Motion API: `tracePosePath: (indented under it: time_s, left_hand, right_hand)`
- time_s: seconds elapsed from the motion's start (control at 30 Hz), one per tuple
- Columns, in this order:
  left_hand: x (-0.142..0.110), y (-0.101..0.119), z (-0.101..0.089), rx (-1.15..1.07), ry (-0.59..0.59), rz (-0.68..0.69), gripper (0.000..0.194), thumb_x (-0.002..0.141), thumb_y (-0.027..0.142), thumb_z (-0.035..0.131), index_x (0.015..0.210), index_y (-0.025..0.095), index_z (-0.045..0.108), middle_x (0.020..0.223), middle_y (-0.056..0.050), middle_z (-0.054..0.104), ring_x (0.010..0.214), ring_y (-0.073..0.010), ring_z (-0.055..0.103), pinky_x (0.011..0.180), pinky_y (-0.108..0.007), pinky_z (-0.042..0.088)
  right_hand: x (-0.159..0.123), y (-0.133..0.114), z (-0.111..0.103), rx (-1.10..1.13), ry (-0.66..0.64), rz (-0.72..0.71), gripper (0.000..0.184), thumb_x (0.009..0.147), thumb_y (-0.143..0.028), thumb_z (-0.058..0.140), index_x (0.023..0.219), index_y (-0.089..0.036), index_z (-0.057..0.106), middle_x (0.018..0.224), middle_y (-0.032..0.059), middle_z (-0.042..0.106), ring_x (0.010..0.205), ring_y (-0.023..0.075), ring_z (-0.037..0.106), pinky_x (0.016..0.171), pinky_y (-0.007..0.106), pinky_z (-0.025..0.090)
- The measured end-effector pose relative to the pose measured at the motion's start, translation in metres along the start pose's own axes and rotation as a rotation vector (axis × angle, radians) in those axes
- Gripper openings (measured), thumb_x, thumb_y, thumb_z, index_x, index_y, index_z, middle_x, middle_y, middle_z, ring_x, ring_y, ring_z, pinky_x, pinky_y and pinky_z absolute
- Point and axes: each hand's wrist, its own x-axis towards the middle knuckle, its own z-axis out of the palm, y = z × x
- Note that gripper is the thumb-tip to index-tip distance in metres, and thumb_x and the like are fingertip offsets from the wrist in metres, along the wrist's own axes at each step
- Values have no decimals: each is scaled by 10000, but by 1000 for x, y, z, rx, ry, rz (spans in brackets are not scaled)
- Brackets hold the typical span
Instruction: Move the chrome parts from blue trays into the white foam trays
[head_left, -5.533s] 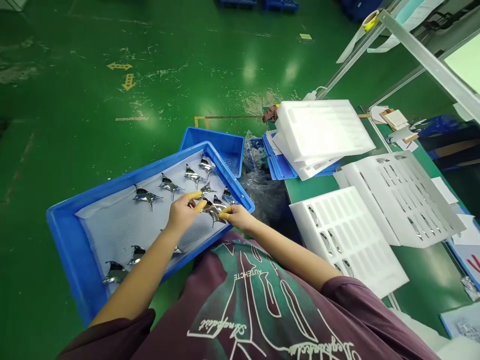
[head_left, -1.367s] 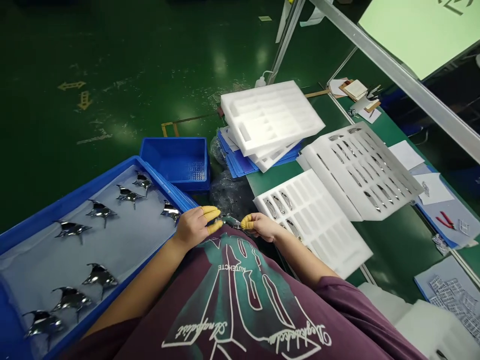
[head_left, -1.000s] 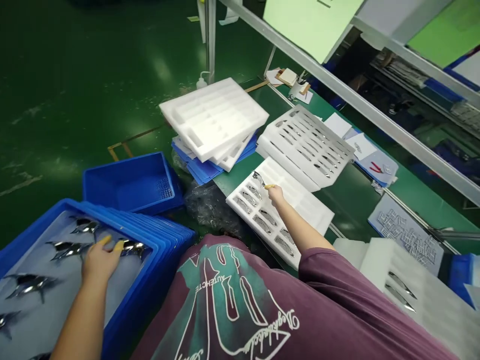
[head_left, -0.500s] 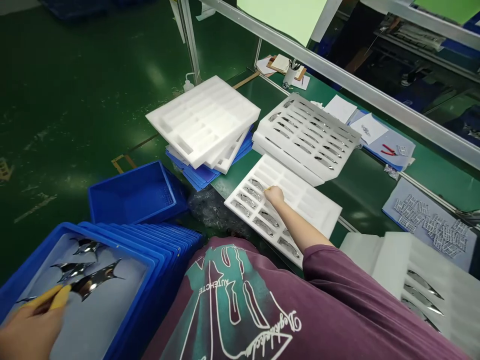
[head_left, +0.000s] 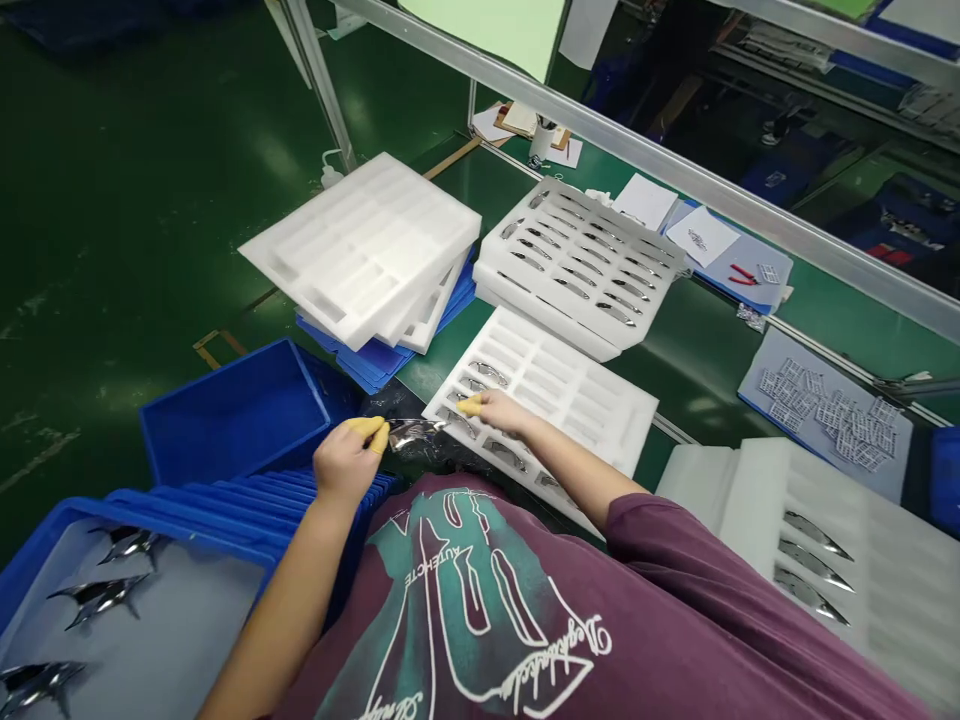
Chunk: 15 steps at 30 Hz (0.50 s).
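Pinching 1 curved chrome trim piece [head_left: 411, 434] between yellow-cotted fingertips [head_left: 373, 436], the left hand [head_left: 346, 462] grips it firmly above black plastic wrap [head_left: 386, 403] (just beside the tray's corner). The right hand [head_left: 504, 412] lies over a white foam tray [head_left: 592, 400], its grip impossible to tell.

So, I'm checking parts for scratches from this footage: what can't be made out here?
In the head view:
- Surface of the shiny metal part in the left hand: blurred and glaring, one end hidden by the hand.
- Slots of the white foam tray under the right hand: hidden beneath it.
- Blue crate: cut off by the bottom-left picture edges.
- Printing on the white sheet: too small to read.
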Motion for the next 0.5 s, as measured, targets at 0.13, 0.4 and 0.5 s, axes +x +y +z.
tracePosePath:
  time_s: [0.13, 0.4, 0.5]
  left_hand:
    - [-2, 19, 33, -29, -64, 139, 117, 835, 224, 587, 794, 182, 688, 753, -47, 707, 702, -151, 662, 672, -249, 533]
    - [2, -21, -9, -40, -195, -34, 256, 820, 367, 567, 950, 176, 678, 916, -84, 689, 773, -185, 638, 750, -309, 530]
    - [-21, -89, -67, 285, -92, -446, 355, 764, 446, 538, 907, 151, 675, 761, -78, 630, 688, -227, 581, 667, -381, 508]
  right_hand:
    - [-19, 10, 25, 157, -186, 73, 144, 542, -282, 788, 604, -179, 708, 664, -2, 680, 686, 133, 585, 714, 260, 467]
    - [-38, 83, -39, 134, 562, 189, 131, 701, -214, 604, 579, -181, 637, 753, 20, 695, 774, 168, 614, 730, 261, 454]
    - [-48, 111, -47, -24, 606, 292, 202, 731, -254, 586, 545, -179, 606, 668, 23, 665, 698, 181, 600, 644, 258, 428]
